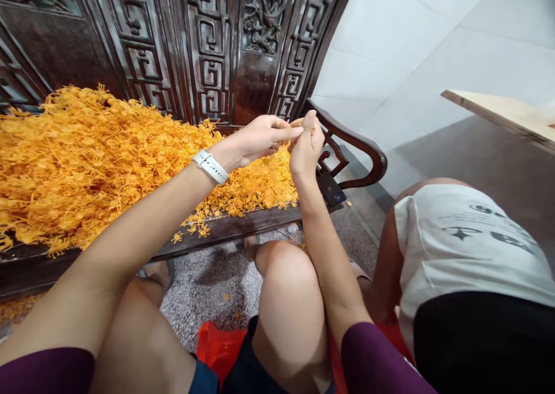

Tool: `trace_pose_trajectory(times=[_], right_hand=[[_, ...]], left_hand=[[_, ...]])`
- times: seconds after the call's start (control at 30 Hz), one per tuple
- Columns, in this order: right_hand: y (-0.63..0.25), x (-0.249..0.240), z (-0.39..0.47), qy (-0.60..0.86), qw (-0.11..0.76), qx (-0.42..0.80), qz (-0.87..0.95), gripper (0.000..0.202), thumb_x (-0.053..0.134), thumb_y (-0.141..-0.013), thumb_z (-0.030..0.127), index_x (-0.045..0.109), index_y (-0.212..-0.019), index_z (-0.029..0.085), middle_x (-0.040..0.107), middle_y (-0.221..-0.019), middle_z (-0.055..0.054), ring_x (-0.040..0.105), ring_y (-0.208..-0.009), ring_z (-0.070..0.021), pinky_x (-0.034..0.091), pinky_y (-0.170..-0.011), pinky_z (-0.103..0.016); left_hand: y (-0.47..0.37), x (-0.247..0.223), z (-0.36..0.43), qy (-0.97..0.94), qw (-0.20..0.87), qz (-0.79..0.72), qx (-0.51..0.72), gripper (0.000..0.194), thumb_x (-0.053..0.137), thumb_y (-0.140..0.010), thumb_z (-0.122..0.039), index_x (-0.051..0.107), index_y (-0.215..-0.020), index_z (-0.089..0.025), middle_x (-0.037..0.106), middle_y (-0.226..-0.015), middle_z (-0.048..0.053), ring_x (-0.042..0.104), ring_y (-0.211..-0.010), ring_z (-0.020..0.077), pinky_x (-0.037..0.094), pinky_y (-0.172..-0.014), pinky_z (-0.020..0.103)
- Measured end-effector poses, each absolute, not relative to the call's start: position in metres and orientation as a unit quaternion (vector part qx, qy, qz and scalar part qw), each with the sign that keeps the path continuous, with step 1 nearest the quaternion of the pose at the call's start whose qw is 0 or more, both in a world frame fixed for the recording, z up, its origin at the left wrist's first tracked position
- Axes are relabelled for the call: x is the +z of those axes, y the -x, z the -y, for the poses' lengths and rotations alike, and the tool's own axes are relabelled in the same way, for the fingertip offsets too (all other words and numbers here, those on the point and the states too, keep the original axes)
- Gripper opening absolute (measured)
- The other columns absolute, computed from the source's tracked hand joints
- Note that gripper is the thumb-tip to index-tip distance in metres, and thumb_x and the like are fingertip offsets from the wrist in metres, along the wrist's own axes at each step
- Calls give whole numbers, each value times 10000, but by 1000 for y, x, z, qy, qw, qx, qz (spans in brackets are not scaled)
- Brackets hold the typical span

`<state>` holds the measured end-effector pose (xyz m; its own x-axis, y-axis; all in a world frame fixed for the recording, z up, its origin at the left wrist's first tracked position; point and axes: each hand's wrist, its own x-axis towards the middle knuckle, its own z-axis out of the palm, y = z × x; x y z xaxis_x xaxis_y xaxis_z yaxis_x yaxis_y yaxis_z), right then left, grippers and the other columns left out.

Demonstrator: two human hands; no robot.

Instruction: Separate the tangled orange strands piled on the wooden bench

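Both my hands meet above the right end of a dark wooden bench (243, 223). My left hand (264, 138), with a white watch band (210, 166) at the wrist, reaches across with its fingertips touching the other hand. My right hand (307, 145) is closed, thumb up, its fingers pressed together; a tiny orange bit shows near the thumb, too small to make out. What lies between the fingertips is hidden. Under and left of my hands spreads a large heap of orange, spidery plastic-looking pieces (108, 157) on the bench seat.
A black phone (332, 189) lies on the bench's right end by the curved armrest (377, 163). At the right sits a person in a white shirt (468, 238). A wooden board (498, 114) juts in at upper right. A red stool (219, 348) is below me.
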<state>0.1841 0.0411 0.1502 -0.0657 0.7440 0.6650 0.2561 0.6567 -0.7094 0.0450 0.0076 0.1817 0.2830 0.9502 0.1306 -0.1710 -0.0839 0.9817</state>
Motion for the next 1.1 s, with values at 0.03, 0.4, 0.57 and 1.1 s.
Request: trace_pose_trajectory(times=[0.03,0.4,0.57,1.1], right_hand=[[-185,151,-39,358,585,197,701,674,419,-989,868,577,-838,230,558,-837,-28,600,-823,-186,508,-706,-322],[-179,154,-32,316,586,356,656,683,584,-917,872,523,-692,231,317,-613,47,392,-534,-92,318,-492,-245],[-178,164,-23,275,588,419,635,664,646,-889,864,557,-706,232,260,-581,70,307,-456,-63,256,-445,-230],[-177,180,5,241,650,427,581,642,626,-989,744,396,-660,243,280,-540,79,268,-418,-78,256,-430,-255]], left_hand=[[-42,180,-9,-570,574,-356,467,349,828,-978,-374,622,-771,-182,517,-679,-17,474,-578,64,391,-616,271],[-29,174,-13,-596,509,-344,517,385,745,-979,-165,571,-636,-177,511,-608,-19,465,-550,68,364,-621,291],[-39,182,-12,-582,505,-334,542,313,692,-908,-31,588,-641,-157,518,-604,-31,462,-535,49,380,-615,268],[-22,207,-8,-630,536,-309,469,534,628,-1050,-615,638,-751,-172,620,-661,23,583,-555,100,442,-591,253]])
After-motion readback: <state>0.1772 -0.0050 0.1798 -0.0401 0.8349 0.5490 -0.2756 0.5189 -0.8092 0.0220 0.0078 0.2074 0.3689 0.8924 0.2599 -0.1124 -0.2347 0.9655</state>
